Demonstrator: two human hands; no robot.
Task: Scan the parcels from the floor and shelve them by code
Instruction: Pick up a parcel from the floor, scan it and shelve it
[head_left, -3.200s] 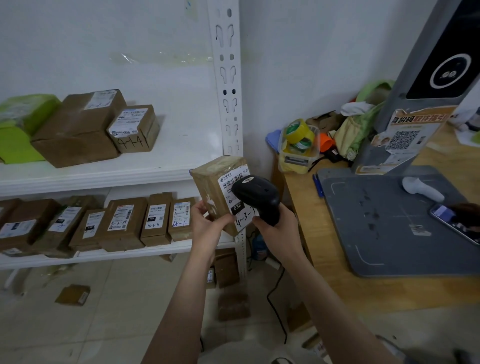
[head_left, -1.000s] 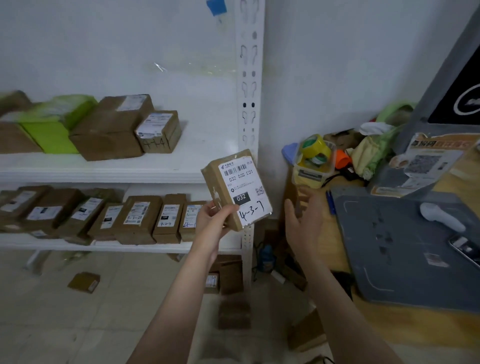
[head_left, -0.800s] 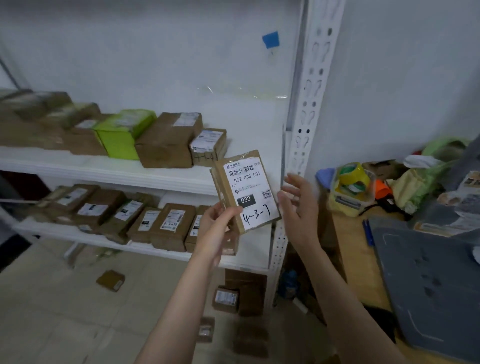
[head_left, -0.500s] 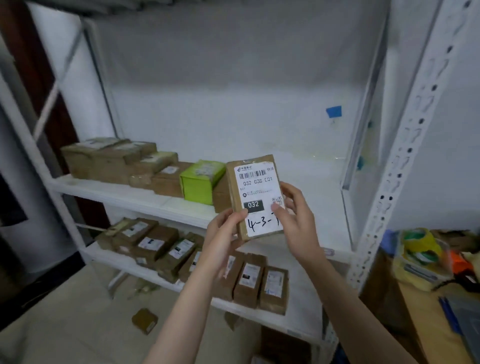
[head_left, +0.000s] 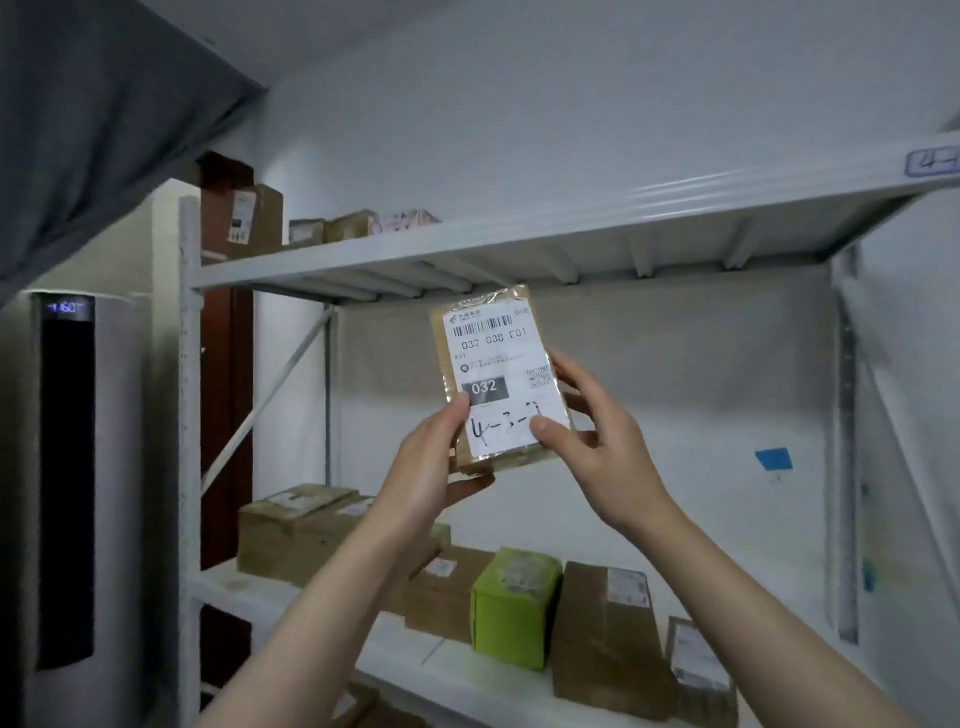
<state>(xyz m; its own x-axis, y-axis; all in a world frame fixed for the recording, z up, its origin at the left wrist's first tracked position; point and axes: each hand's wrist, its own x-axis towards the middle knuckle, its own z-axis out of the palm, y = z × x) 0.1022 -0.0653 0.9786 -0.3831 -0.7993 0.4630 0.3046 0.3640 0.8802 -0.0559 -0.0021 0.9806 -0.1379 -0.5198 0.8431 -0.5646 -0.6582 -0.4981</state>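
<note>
Presently, one view is available, from the head.

The parcel (head_left: 493, 374) is off the floor and held upright in mid-air before the shelving. It sits between the upper shelf (head_left: 519, 244) and the lower shelf (head_left: 405, 660) and touches neither. Its label (head_left: 501, 364) faces the person, evidently so the code can be read. The label shows a printed "032" and a handwritten "4-3-", with the last figure partly under a thumb.

The left hand (head_left: 431, 467) grips the parcel's lower left. Its thumb lies on the label face and its fingers curl under the bottom edge, apparently taking the weight. The right hand (head_left: 592, 441) grips the lower right, with the thumb pressed on the label and the fingers behind the right edge as a steadying hold. Both grips sit low, which leaves the barcode and most of the code uncovered.

A tag (head_left: 932, 165) on the upper shelf's front edge begins "4-"; the frame cuts off the rest.

Judgement: neither hand holds a scanner, so scanning of this item is presumably finished. The person appears to be matching the written code to the shelf marking, and shelving is not yet done.

The lower shelf carries a green box (head_left: 514, 608) among brown boxes (head_left: 602, 634), set side by side. Cartons (head_left: 260, 213) stand at the far left of the upper shelf.

Risk noted: with the tag incomplete in view, the correct level cannot be confirmed.
</note>
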